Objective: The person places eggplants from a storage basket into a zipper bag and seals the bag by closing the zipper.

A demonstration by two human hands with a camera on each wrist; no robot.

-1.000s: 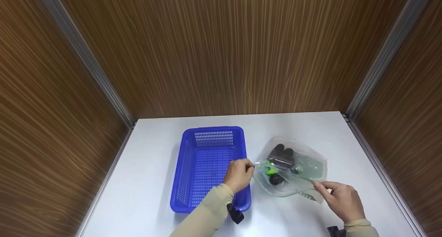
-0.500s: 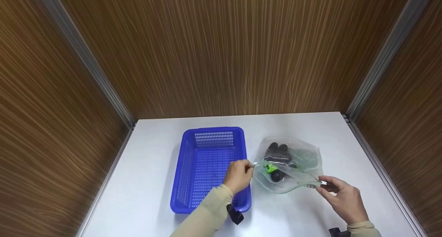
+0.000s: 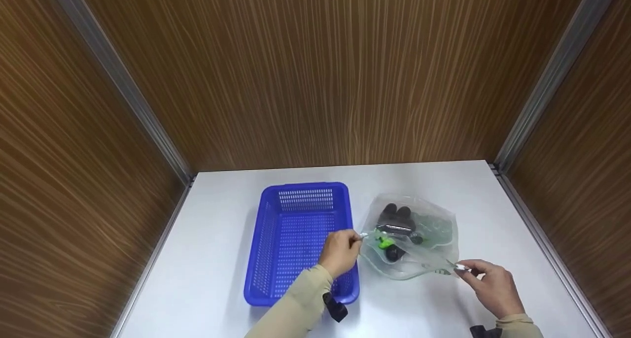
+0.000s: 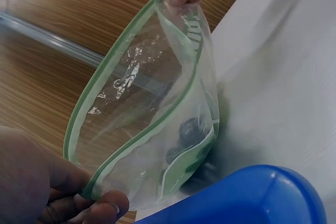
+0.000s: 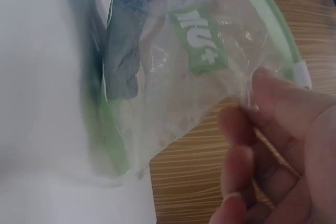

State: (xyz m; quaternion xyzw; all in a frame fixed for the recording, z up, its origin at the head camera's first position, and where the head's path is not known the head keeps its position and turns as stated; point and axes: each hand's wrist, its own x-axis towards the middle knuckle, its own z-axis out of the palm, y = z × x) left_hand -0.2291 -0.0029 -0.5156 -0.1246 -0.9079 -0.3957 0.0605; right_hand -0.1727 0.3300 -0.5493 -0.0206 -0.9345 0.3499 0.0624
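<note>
A clear zip bag (image 3: 436,224) with green trim lies on the white table, its mouth spread open toward me. My left hand (image 3: 340,253) pinches the left end of the mouth, over the basket's right rim. At the opposite corner, my right hand (image 3: 493,286) pinches the plastic between thumb and fingers, right by the white slider (image 5: 301,74). Inside the bag show a dark item (image 3: 397,220) with two rounded lobes, a bright green piece (image 3: 385,242) and a black round thing (image 3: 394,253). Their exact kinds cannot be made out through the plastic.
A blue perforated plastic basket (image 3: 262,219) stands left of the bag, under my left forearm. Wood-grain panels (image 3: 345,82) with metal corner rails enclose the table (image 3: 207,239) at the back and both sides.
My right hand has shifted from the bag's front rim to the corner with the slider, its fingers parting and then closing there. The bag's right side has moved slightly left; my left hand stays put.
</note>
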